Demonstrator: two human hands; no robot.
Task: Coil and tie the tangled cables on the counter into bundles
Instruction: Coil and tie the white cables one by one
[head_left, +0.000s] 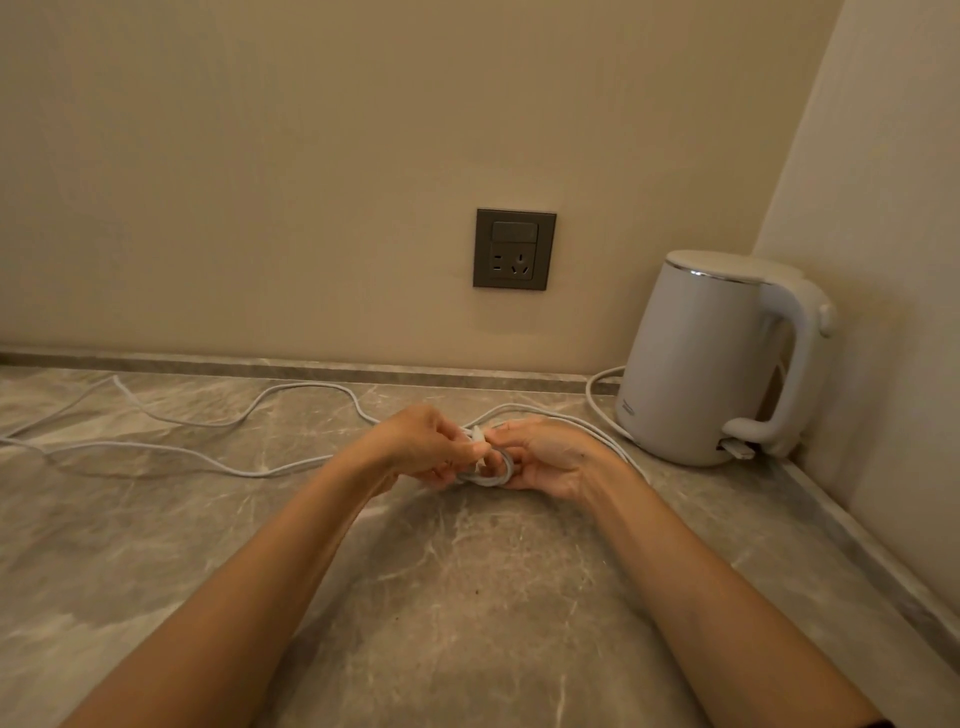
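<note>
Two bare forearms reach forward from the near edge over the grey, white-veined marble tabletop and meet at its middle. The left-hand grip is curled, thumb and fingertips pinching the top of a small coil of white round cable. The right-hand grip is also curled, its fingers closed on the right side of the same coil. The coil hangs between the two, just above or on the stone; I cannot tell which. How many turns it has is hidden by the fingers.

From behind the left-hand grip the rest of the white cable runs away to the left in loose waves, lying flat on the tabletop and reaching the left edge of the view. More strands pass behind the right-hand grip and trail to the right.

Farther back, in the right corner, a white plastic electric kettle with a looped handle stands upright on the tabletop, a white cord curving out beside its base. On the beige wall behind, above a low stone ledge, sits a square dark grey wall socket.
</note>
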